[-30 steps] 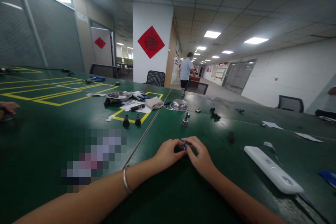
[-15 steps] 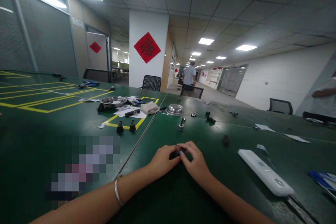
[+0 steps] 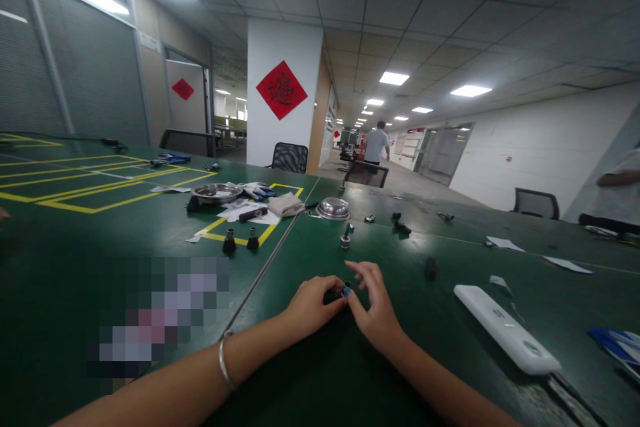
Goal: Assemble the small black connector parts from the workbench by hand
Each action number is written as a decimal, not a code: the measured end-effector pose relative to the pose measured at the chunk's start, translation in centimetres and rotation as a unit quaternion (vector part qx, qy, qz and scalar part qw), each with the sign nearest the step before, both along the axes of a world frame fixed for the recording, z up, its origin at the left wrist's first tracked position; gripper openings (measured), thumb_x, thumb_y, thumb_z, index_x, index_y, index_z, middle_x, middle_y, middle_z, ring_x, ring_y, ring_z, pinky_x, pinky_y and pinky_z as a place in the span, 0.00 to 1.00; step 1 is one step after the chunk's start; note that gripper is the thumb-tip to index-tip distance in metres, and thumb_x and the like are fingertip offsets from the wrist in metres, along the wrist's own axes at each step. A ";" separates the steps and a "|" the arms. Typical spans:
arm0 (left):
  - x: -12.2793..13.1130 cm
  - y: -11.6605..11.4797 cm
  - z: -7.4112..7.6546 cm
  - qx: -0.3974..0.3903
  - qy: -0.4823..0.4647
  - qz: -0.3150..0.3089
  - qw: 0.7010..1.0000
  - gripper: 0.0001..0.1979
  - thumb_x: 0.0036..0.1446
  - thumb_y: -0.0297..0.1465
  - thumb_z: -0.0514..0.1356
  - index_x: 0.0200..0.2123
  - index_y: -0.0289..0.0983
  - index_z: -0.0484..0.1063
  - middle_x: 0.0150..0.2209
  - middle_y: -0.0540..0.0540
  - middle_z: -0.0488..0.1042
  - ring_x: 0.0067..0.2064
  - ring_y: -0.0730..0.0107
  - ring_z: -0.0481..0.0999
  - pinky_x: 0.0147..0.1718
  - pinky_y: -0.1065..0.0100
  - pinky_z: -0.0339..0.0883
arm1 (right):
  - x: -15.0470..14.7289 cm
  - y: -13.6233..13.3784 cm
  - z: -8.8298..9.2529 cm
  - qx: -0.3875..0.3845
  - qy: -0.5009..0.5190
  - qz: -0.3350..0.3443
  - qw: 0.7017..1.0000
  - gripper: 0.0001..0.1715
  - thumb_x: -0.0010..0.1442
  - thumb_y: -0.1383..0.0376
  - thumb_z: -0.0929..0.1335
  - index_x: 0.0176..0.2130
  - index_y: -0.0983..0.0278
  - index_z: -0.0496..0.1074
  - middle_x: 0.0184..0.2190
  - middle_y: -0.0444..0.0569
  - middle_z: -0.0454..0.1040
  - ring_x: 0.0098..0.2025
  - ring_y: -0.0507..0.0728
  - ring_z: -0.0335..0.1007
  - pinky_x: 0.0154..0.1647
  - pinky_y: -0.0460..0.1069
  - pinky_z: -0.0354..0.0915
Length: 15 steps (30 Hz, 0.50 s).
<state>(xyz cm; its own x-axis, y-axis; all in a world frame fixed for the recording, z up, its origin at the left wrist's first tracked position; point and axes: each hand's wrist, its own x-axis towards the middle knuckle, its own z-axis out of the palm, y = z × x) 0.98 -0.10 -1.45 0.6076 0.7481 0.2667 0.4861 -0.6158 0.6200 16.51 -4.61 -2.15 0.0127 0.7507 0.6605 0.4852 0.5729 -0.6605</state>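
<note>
My left hand (image 3: pixel 316 305) rests low over the green table (image 3: pixel 295 380), thumb and fingertips closed on a small round part (image 3: pixel 346 287) with a metallic rim and a hollow top. A patch of blue shows at the part, where my right thumb meets it. My right hand (image 3: pixel 371 299) is open, its fingers lifted away from the part and only the thumb against it. Fingers hide most of the part, so its exact kind cannot be made out. Just beyond the hands stands a small metal fitting (image 3: pixel 345 238) with a stem on top.
Two black fittings (image 3: pixel 229 241) stand left of the table seam. Farther back are a metal dish (image 3: pixel 218 194), a cloth (image 3: pixel 286 205), gloves (image 3: pixel 257 191) and a domed metal bowl (image 3: pixel 333 208). A long white device (image 3: pixel 507 330) with a cable lies right. Someone walks away (image 3: pixel 376 143) behind.
My right fingers have lifted and spread off the small part, uncovering its round top. My left hand stays put. The person in the background has moved a little to the right.
</note>
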 end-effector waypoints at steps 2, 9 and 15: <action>0.0 0.0 -0.1 -0.003 -0.001 0.000 1.000 0.11 0.53 0.36 0.57 0.39 0.39 0.72 0.38 0.48 0.75 0.41 0.64 0.72 0.39 0.68 0.62 | 0.0 0.0 0.9 -0.016 0.132 0.023 0.991 0.17 0.52 0.65 0.65 0.44 0.61 0.67 0.37 0.48 0.62 0.37 0.55 0.62 0.38 0.50 0.62; 0.1 0.3 -0.4 0.014 0.016 0.000 1.000 0.12 0.54 0.37 0.57 0.40 0.40 0.71 0.39 0.49 0.75 0.41 0.65 0.71 0.39 0.69 0.61 | -0.5 -1.8 7.1 -0.167 0.545 0.186 0.800 0.09 0.55 0.59 0.59 0.31 0.62 0.62 0.25 0.43 0.57 0.25 0.52 0.59 0.24 0.47 0.61; 0.2 0.0 0.0 0.029 0.031 -0.001 0.999 0.11 0.55 0.38 0.56 0.39 0.39 0.71 0.38 0.49 0.75 0.39 0.65 0.71 0.36 0.70 0.61 | -1.4 -3.5 8.6 -0.233 0.598 0.222 0.734 0.11 0.55 0.58 0.58 0.31 0.63 0.61 0.25 0.43 0.57 0.24 0.51 0.58 0.24 0.46 0.60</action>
